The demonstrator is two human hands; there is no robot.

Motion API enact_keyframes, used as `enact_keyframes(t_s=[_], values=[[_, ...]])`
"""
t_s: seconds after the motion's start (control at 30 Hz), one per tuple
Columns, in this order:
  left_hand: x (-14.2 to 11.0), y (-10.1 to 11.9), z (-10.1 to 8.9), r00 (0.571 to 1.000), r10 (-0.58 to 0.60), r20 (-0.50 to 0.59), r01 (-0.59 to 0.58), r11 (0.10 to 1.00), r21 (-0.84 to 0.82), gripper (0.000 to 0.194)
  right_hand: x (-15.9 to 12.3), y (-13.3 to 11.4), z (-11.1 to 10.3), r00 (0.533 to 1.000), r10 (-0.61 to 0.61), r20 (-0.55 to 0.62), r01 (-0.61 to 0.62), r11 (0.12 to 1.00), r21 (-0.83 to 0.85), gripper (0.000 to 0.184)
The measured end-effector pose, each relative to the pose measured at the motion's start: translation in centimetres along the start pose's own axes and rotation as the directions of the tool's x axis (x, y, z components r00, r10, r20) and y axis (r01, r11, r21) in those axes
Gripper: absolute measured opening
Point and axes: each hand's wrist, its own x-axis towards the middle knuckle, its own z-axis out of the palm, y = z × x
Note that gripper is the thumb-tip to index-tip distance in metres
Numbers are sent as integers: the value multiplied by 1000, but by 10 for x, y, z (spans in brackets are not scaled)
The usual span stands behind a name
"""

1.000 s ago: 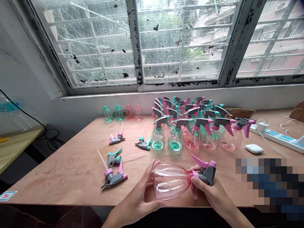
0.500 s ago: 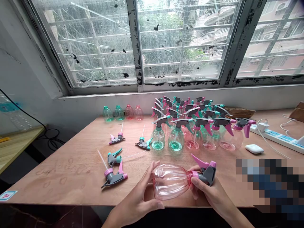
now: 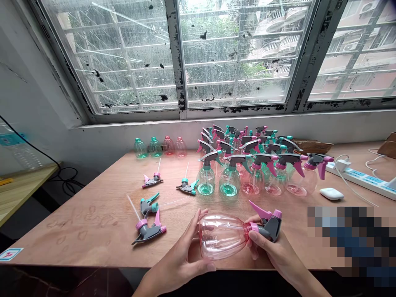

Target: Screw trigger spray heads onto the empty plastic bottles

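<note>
Holding a clear pink trigger spray bottle (image 3: 221, 237) on its side over the near edge of the wooden table (image 3: 93, 222), base to the left, neck to the right; hard to tell whether touching the tabletop. Cupping the base with the left hand (image 3: 177, 258), thumb and fingers spread wide around the end. Pinching the neck collar between thumb and fingers of the right hand (image 3: 276, 247), just beside the grey-and-pink sprayer head (image 3: 272, 227) seated on the neck, trigger uppermost.

Lying to the left of the hands: four loose trigger sprayers (image 3: 147, 234), two trimmed in pink, two in teal, each with a thin dip tube. Standing in a row at the back edge: two green and two pink open-necked bottles (image 3: 168, 147). Crowded together beyond the held bottle: upright assembled spray bottles (image 3: 229, 181), pink and green. To their right, a white earbud case (image 3: 331, 193) and a white power strip (image 3: 365, 177) with pale blue socket panels.

At the near left corner, a blue-bordered card (image 3: 11, 254) with a reddish mark, too small to read. Equally unreadable: the blue band (image 3: 14, 139) on a clear plastic container (image 3: 27, 157) at far left.
</note>
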Motion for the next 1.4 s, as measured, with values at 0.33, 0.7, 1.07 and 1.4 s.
enact_keyframes(t_s=[0.33,0.7,1.07,1.4], values=[[1,2,2,999,51,-1,-51,998,45,94,0,-2,2,1000,-13,0,13,1000,27,31],[0,2,2,999,33,9,-33,999,-39,97,0,-2,1,1000,-14,4,14,1000,18,30],[1,0,4,1000,6,-9,-7,999,-31,104,0,-1,0,1000,-8,14,8,1000,8,31],[1,5,7,997,29,-74,-28,1000,4,92,0,0,0,1000,-9,15,9,1000,7,31]])
